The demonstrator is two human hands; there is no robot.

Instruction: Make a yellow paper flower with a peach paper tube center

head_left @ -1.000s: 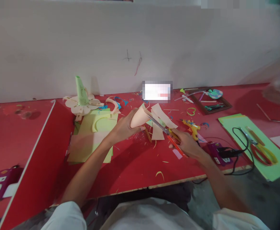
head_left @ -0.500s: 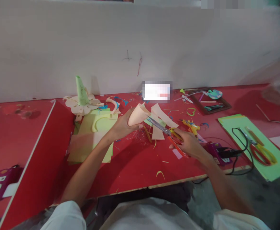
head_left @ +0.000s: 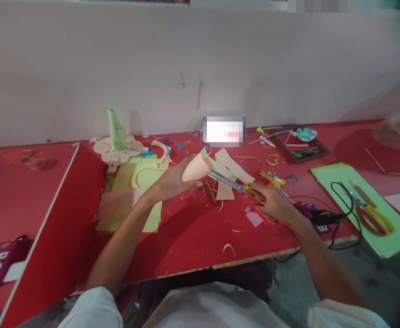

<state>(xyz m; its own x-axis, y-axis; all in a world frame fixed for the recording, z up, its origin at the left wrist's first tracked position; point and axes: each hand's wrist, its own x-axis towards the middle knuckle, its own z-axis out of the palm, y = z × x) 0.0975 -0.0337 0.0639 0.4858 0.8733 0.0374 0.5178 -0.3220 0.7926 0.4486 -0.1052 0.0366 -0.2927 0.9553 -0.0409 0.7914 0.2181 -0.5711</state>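
My left hand is closed around a peach paper cone, its wider mouth facing right. In my right hand is a pair of scissors with yellow and red handles. The blades point up and left, with their tips at the cone's right edge. Whether they are cutting into the paper I cannot tell. Beyond the blades lie curved peach paper pieces and a bit of green paper. A brown stick-like tool rests on the table just below the cone.
A green cone stands on a petal-shaped base at back left, near yellow sheets. A yellow glue gun, a purple power socket with black cable, a brown frame and a green pad with another pair of scissors lie right.
The cone has turned slightly in my left hand, its mouth now tipped further right. My right hand and the scissors have shifted a little to the right.
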